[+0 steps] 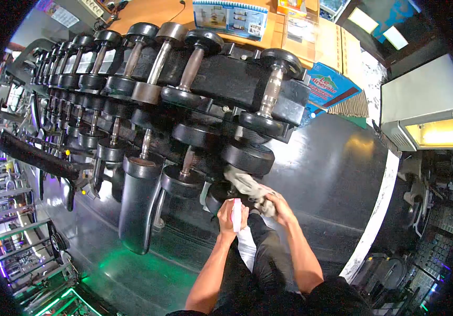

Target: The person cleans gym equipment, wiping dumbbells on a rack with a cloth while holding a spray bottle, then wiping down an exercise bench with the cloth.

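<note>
My left hand (227,218) is closed round what looks like a spray bottle with a pinkish-white head (236,215); a white part shows below the fist. A crumpled greyish-white cloth (248,185) is bunched in my right hand (279,206), which is closed on it. The cloth's far end reaches up to the lower edge of a black dumbbell (247,157) at the near right end of the rack; whether they touch is unclear. Left of my hands stands another dumbbell (183,180) with a black round end and metal handle.
A two-tier rack (221,79) of several dumbbells runs leftward. A black padded bench (141,210) stands before it. Behind are a wooden counter (147,11), a blue picture calendar (230,20) and a blue carton (332,87). Dark floor (337,174) extends right.
</note>
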Available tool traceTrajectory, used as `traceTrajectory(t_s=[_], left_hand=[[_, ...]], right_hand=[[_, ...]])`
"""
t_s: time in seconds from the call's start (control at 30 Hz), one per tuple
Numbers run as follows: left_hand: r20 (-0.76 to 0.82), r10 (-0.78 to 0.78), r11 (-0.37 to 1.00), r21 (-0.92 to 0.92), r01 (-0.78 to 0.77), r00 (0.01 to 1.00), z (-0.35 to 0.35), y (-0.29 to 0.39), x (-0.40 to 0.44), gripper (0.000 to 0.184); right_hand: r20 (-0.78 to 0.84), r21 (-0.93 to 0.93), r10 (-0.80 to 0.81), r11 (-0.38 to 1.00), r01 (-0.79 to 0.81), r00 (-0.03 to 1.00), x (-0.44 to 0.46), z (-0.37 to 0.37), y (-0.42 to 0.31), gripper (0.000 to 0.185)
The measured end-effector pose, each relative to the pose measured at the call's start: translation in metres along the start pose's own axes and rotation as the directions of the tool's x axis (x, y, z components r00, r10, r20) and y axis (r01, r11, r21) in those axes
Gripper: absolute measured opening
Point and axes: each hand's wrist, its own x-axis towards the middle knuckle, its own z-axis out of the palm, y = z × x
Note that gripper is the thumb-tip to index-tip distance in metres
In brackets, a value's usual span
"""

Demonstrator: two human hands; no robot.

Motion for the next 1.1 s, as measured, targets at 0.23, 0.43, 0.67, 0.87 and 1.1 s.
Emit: traceTrajectory(t_s=[0.23,0.43,0.67,0.87,1.1], left_hand=[[0.043,-0.205,0.960,-0.186,0.210,0.978,-0.038,0.001,-0.023,0.008],[0.088,-0.215,0.873,-0.429,0.231,0.973,-0.088,0.008,-0.052,0.015],[0.089,-0.115,0.885,-0.444,0.143,0.989,-0.133,-0.005,-0.073,0.024],[0.085,-0.083,0.881,-0.459,0.112,0.993,-0.158,-0.013,-0.079,0.026],[0.111,-0.132,0.841,-0.513,0.171,0.985,-0.173,-0.018,-0.088,0.022]], right_hand=[[-0.192,-0.217,-0.193,0.965,0.149,0.962,-0.020,-0.034,0.023,0.039],[0.009,-0.634,-0.475,0.677,0.373,0.880,-0.026,0.069,-0.058,0.027],[0.237,-0.928,-0.563,0.108,0.356,0.791,0.027,0.111,-0.080,0.031],[0.151,-0.965,-0.899,-0.044,0.259,0.410,0.064,0.097,-0.032,0.046],[0.393,-0.911,-0.810,-0.409,0.062,0.434,0.066,0.084,-0.036,0.046]])
